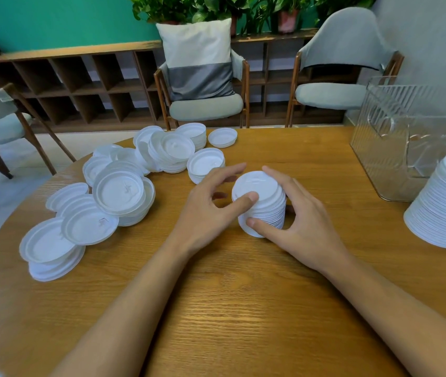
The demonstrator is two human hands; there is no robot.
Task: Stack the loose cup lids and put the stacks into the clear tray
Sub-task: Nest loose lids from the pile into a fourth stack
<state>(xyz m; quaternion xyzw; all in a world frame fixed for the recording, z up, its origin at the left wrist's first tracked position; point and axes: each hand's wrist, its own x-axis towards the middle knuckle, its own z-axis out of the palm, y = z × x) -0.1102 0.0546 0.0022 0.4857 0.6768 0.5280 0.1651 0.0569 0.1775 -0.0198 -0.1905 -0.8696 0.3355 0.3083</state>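
Round wooden table [243, 308], seen from the head view; directions are given from the table's middle. From 9 to 11 o'clock the loose lids [118, 191] are spread in a wide heap, some nested in short leaning piles, some single; most of the stacking is judged to be left. At 2 o'clock the clear tray [374, 159] is stood at the table's edge, and no lids are seen inside it, so the loading step is judged not yet begun. At 3 o'clock, just beside the tray, a tall stack [445, 210] is set on the table, apparently finished. At the middle a small stack [262, 208] is stood upright between both hands. It is gripped low by the right hand [306, 221], thumb in front and fingers curled behind. The left hand [202, 210] is spread loosely, only its thumb laid on the top lid's near edge.
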